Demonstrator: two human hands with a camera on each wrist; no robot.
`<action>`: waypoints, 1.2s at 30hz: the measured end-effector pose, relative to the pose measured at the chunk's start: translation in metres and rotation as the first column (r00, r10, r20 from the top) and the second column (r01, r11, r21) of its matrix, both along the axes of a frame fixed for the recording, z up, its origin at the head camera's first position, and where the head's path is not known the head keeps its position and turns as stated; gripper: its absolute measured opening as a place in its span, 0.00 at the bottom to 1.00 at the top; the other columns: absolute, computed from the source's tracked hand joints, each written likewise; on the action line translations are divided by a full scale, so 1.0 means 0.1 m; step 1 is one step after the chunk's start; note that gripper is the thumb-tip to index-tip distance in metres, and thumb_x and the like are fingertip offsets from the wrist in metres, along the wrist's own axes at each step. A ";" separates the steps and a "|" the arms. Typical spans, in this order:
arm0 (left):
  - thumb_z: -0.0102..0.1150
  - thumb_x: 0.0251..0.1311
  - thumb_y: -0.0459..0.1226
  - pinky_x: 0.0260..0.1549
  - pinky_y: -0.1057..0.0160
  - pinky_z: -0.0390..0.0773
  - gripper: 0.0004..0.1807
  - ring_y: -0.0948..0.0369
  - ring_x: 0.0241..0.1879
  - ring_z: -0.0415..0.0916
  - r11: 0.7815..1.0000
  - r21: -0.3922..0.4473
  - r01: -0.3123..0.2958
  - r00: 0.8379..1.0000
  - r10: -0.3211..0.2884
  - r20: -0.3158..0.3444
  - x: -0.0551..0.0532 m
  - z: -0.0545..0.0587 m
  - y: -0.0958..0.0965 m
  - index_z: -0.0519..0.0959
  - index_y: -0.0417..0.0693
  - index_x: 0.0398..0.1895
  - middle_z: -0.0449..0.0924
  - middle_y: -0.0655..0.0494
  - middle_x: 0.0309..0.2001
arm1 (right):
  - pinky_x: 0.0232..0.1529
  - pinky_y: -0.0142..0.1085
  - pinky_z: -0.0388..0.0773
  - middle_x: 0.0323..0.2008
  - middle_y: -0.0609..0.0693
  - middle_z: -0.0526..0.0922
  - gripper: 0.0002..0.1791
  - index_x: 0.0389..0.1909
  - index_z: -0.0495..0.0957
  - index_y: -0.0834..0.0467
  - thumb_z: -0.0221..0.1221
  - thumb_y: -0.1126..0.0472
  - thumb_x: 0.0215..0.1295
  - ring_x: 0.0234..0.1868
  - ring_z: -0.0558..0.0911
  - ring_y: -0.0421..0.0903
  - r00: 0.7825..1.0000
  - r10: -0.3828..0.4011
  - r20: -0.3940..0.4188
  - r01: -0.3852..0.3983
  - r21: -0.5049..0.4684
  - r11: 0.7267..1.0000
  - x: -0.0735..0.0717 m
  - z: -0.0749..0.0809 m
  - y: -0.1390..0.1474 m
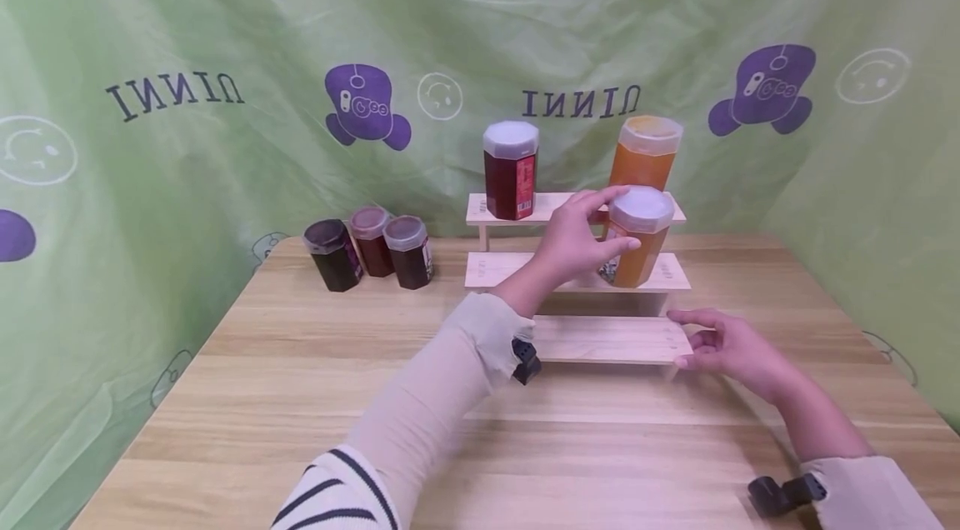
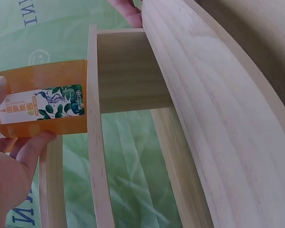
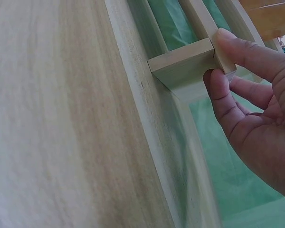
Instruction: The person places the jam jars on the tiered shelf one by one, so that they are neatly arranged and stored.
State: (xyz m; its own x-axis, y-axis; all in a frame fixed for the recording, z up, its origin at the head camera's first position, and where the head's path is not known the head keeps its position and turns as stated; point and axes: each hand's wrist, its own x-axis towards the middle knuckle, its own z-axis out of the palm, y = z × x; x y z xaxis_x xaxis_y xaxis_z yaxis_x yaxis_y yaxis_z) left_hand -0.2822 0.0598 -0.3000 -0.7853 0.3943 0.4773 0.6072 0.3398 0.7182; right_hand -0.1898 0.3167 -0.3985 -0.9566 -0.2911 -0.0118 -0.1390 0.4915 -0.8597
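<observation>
My left hand [image 1: 577, 242] grips an octagonal jar of amber contents [image 1: 642, 251] with a white lid, thumb and fingers on either side. This jar stands upright at the right end of the middle tier of a wooden three-step rack [image 1: 607, 338]. In the left wrist view its base meets the board's edge, and the label [image 2: 47, 103] shows green leaves. My right hand [image 1: 738, 351] pinches the right end of the lowest tier between thumb and fingers. The right wrist view shows the thumb [image 3: 249, 54] on the board's face and curled fingertips under it.
On the top tier stand a dark red jar [image 1: 511, 172] at left and an orange jar [image 1: 647, 148] at right. Three dark jars [image 1: 372, 242] cluster on the wooden table [image 1: 300, 397], left of the rack. A green printed cloth [image 1: 285, 30] hangs behind.
</observation>
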 end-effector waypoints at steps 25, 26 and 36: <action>0.77 0.47 0.43 0.40 0.75 0.78 0.39 0.64 0.47 0.77 0.995 0.039 -0.088 0.996 0.089 -0.019 0.09 -0.05 0.12 0.73 0.55 0.66 0.75 0.56 0.58 | 0.37 0.33 0.81 0.43 0.62 0.81 0.41 0.67 0.63 0.71 0.71 0.63 0.54 0.39 0.82 0.42 1.000 -0.007 -0.002 0.007 -0.001 1.000 0.01 0.01 0.01; 0.77 0.47 0.43 0.39 0.74 0.79 0.39 0.64 0.48 0.77 0.995 0.056 -0.082 0.997 0.082 -0.002 0.09 -0.06 0.12 0.73 0.56 0.66 0.75 0.56 0.58 | 0.37 0.33 0.81 0.44 0.62 0.81 0.41 0.67 0.63 0.71 0.71 0.63 0.54 0.40 0.83 0.42 1.000 -0.007 0.001 0.007 -0.004 1.000 0.01 0.01 0.01; 0.76 0.48 0.35 0.42 0.68 0.82 0.37 0.65 0.52 0.76 0.948 0.320 0.000 0.984 -0.056 0.166 0.11 -0.21 0.04 0.74 0.53 0.64 0.77 0.61 0.57 | 0.36 0.34 0.81 0.43 0.61 0.81 0.42 0.68 0.63 0.70 0.71 0.62 0.54 0.39 0.82 0.44 1.000 -0.012 0.015 0.012 0.003 1.000 0.01 0.00 -0.01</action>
State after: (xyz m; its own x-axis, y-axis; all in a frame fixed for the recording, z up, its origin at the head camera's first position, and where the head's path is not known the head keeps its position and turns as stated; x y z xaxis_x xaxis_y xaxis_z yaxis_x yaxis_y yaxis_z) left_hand -0.2717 0.0635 -0.3210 -0.8567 0.2678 0.4408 0.4718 0.0616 0.8795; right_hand -0.1892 0.3161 -0.3980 -0.9598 -0.2794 -0.0266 -0.1204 0.4953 -0.8604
